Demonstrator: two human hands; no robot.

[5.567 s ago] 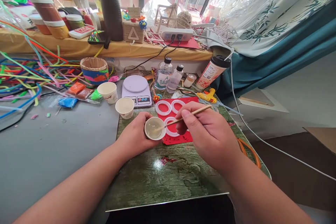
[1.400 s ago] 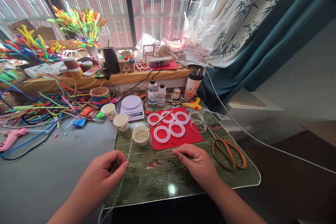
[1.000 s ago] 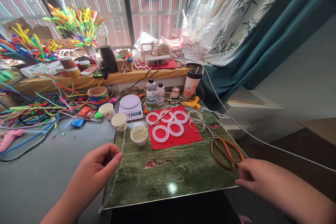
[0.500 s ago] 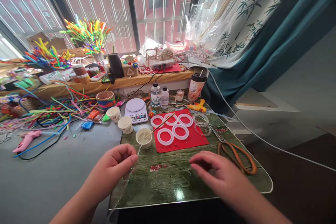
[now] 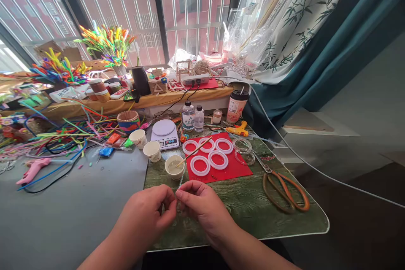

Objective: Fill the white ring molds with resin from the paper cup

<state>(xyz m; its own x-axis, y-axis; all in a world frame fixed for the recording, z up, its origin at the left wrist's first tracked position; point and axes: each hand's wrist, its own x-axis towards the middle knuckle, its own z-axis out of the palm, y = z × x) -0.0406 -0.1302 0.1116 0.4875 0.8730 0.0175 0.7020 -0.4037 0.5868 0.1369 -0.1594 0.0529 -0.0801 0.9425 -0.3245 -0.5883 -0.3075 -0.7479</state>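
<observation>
Close together over the front of the green table, my left hand and my right hand are both closed, fingertips meeting. They pinch a thin, clear, glinting piece of plastic, mostly hidden by the fingers; whether it is a bag or a strip I cannot tell. Just beyond stands a paper cup with pale liquid in it and a wooden stick leaning out to the right. Several translucent white ring molds lie on a red sheet to the right of the cup.
Two more paper cups and a kitchen scale stand behind. Nearby are clear bottles, clear rings, large scissors, a yellow glue gun and a lidded drink cup. Pipe cleaners crowd the left.
My right hand has moved left from the open table and closed beside my left hand on the clear plastic. My left hand has shifted slightly right and nearer to me.
</observation>
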